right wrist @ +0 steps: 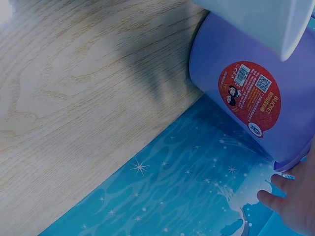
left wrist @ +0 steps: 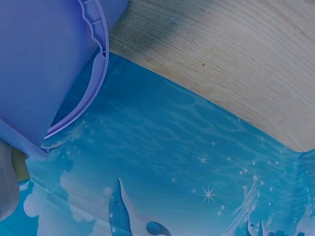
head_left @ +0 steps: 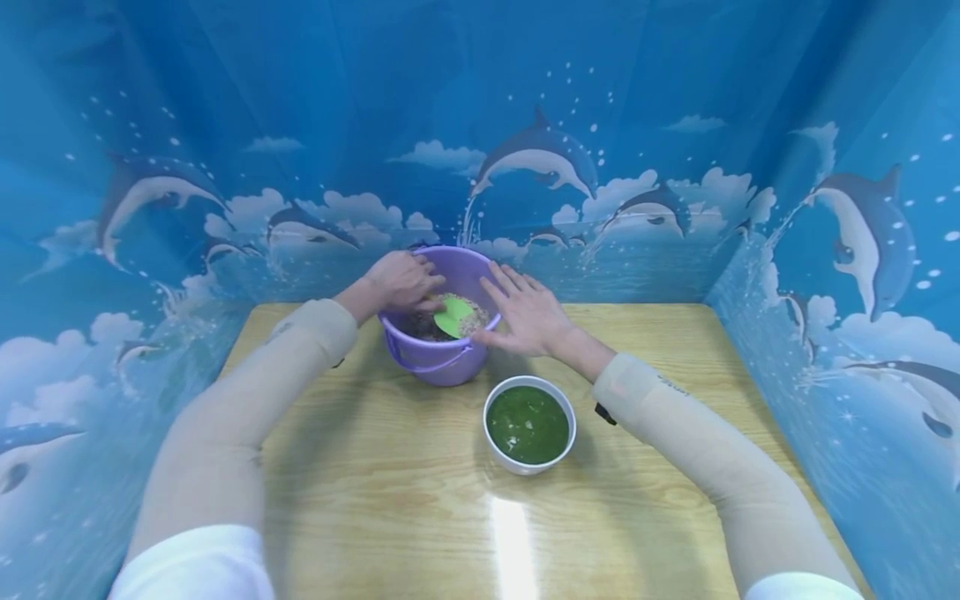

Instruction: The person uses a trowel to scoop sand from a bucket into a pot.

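Note:
A purple bucket (head_left: 442,367) stands near the back of the table, holding loose light tan grains (head_left: 471,315) and darker material. My left hand (head_left: 401,282) reaches over its left rim and grips a small shovel with a bright green blade (head_left: 452,317), the blade down among the grains. The shovel's handle is mostly hidden in the hand. My right hand (head_left: 528,317) lies against the bucket's right rim, fingers spread and straight. In the right wrist view a red label (right wrist: 250,96) shows on the bucket's side.
In front of the bucket, below my right hand, sits a white bowl (head_left: 525,468) of dark green liquid (head_left: 527,423). The light wooden table (head_left: 397,500) is bordered by a blue dolphin-print curtain (head_left: 645,108) at the back and sides. The bucket's purple handle (head_left: 431,367) hangs down in front.

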### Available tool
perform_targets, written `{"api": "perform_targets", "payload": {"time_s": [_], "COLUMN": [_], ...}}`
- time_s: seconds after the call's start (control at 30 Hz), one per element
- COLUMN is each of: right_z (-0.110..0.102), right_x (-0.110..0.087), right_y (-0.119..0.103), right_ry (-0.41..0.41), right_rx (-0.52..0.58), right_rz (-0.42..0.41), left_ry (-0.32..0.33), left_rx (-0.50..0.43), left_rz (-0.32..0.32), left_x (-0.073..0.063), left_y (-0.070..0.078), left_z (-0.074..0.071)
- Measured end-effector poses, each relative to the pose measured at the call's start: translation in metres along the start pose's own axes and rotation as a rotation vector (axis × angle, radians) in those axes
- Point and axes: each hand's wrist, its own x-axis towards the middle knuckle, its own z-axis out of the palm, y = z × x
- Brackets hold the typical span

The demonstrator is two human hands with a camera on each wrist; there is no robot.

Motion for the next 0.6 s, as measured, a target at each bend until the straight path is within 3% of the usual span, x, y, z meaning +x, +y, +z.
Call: {"api": "perform_targets", "payload": {"time_s": [0.6], "right_z": [0.000], "right_x": [0.000], "right_y": [0.000], "right_ry": [0.012], "right_rx": [0.000], "right_rz": [-0.008], "left_ry": [0.028], "left_rx": [-0.020], "left_rz": [-0.059], "left_x": [-0.028], "left_y": [-0.018], "left_z": [-0.010]}}
